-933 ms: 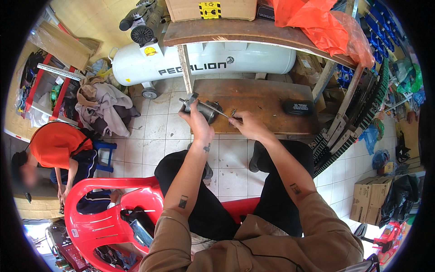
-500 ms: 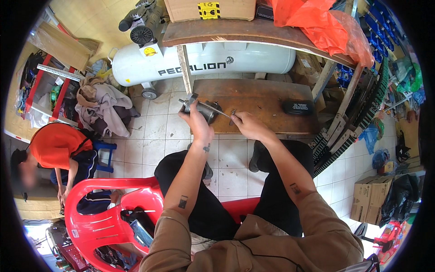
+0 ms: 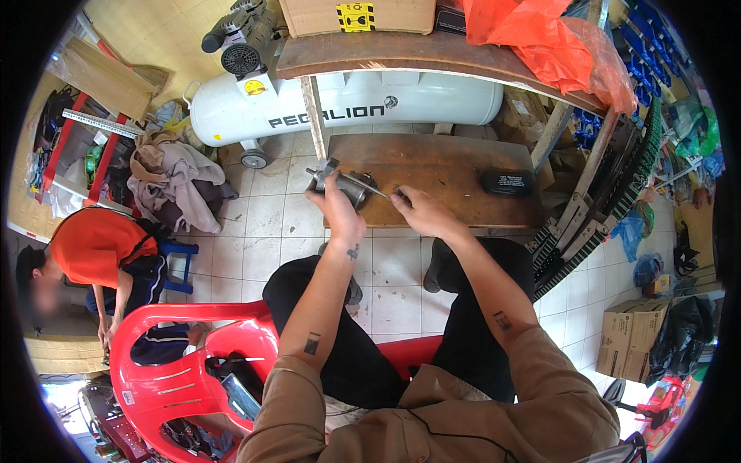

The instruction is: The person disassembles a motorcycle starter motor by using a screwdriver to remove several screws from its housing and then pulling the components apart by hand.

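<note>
My left hand is wrapped around a grey metal cylindrical part, held over the near left corner of a low brown wooden board. A short shaft and a block stick out past its far left end. My right hand has its fingers pinched on the near end of a thin straight metal rod. The rod slants along the cylinder's upper side towards my left fingers. My fingers hide the rod's gripped end, and its far end is hard to make out.
On the wooden board lies a black case. Behind stands a white compressor tank under a wooden shelf. A red plastic chair is at my left, with a person in orange beyond. Black track-like chains stand at right.
My right fingers have turned slightly and closed over the rod's end; the dark piece that showed above them is now covered. My left hand and the metal part have hardly moved.
</note>
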The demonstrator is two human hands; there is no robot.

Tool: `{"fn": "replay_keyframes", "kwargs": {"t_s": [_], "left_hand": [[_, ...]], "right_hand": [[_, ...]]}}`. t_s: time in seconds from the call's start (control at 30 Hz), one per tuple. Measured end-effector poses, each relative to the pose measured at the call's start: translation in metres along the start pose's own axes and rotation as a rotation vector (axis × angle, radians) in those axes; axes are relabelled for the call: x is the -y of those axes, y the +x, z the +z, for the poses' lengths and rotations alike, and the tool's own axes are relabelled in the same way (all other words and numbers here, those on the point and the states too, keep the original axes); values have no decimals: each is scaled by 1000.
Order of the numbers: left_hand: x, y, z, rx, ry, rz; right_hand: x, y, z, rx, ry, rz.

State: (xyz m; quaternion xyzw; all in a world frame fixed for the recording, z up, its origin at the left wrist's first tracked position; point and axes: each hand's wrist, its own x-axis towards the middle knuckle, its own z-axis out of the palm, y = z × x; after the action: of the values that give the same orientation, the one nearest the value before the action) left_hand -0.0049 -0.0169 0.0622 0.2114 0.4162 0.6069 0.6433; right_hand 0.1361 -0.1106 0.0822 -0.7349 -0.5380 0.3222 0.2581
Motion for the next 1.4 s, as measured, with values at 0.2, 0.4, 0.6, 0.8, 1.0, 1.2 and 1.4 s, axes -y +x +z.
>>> {"fn": "replay_keyframes", "kwargs": {"t_s": [0.2, 0.4, 0.6, 0.8, 1.0, 1.2, 1.4], "left_hand": [[4, 3, -2, 10, -4, 14], [2, -1, 2, -3, 0, -8], [0, -1, 0, -4, -3, -12], [-1, -2, 1, 2, -8, -20], [4, 4, -3, -3, 23, 8], [6, 5, -4, -3, 8, -10], [7, 6, -5, 15, 10, 5]], "right_hand": [[-7, 5, -3, 76, 56, 24], [-6, 3, 1, -60, 3, -74], [-9, 7, -1, 53, -42, 1], [-12, 5, -4, 46, -6, -39], [2, -1, -8, -15, -36, -50], [-17, 6, 1, 9, -53, -39], [-11, 5, -6, 14, 58, -112]]}}
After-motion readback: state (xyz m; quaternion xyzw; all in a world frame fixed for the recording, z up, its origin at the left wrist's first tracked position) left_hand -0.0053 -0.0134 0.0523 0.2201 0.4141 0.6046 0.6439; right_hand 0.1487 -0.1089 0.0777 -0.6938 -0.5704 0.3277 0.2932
